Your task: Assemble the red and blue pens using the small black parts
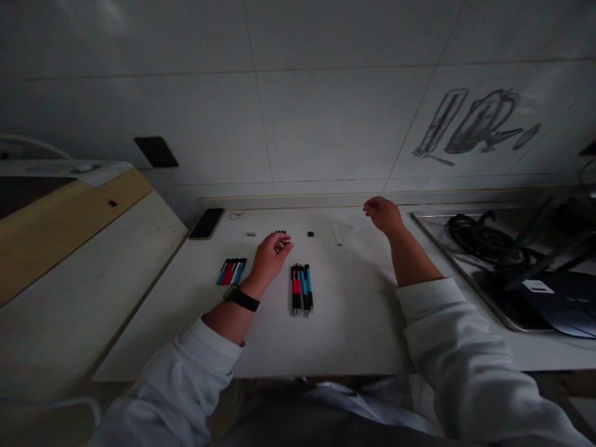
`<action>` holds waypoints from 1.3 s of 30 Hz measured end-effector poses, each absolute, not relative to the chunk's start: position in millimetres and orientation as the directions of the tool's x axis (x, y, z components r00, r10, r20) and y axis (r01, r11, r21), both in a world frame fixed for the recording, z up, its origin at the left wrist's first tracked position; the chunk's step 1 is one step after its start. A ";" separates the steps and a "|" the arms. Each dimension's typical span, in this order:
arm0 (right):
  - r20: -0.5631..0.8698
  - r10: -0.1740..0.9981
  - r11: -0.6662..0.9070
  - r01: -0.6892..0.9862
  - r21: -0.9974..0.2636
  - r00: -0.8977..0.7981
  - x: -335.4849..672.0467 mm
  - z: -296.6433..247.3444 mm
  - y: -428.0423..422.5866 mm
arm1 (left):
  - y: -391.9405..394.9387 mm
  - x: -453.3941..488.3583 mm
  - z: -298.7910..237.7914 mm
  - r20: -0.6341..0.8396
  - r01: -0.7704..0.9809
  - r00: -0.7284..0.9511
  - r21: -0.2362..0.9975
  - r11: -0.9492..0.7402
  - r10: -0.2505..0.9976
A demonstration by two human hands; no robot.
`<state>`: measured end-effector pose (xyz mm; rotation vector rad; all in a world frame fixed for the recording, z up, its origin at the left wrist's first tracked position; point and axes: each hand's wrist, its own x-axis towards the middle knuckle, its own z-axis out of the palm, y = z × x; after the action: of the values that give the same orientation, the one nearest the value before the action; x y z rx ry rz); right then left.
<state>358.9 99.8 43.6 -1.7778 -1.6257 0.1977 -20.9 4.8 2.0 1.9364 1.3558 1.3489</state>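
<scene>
My left hand, with a black watch on the wrist, hovers over the middle of the white table. Its fingers are curled towards the thumb; anything between them is too small to make out. Just behind its fingertips lie small black pieces. Nearer me is a row of red and blue click pens, tips towards me. Left of the hand lie several coloured pen barrels and small springs. My right hand is raised near the back edge, fingers bent together, their contents hidden.
A small dark square and a clear strip lie between my hands. At the back left are a phone and a thin loop. A metal-edged cooktop with dark objects stands right; a wooden-edged box stands left.
</scene>
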 end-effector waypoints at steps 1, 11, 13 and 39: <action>0.302 0.931 0.006 0.818 -0.575 0.205 366.1 33.9 101.6 | 4.7 -20.5 1.9 0.469 0.475 0.059 0.763 -0.438 0.881; 0.178 0.983 0.016 0.939 -0.343 0.048 385.4 -5.3 103.8 | 3.8 -19.1 2.9 0.456 0.502 0.073 0.751 -0.428 0.887; 0.169 0.985 0.025 0.946 -0.324 0.032 386.1 -3.6 103.8 | 3.9 -19.3 2.4 0.458 0.500 0.079 0.750 -0.433 0.885; 0.099 0.995 0.059 0.937 -0.345 -0.026 380.3 10.0 99.6 | 4.5 -19.0 0.0 0.436 0.514 0.120 0.741 -0.432 0.892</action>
<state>380.3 99.6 10.0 -1.9443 -2.0317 0.2630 -19.0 4.5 0.0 1.9949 1.3597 1.2443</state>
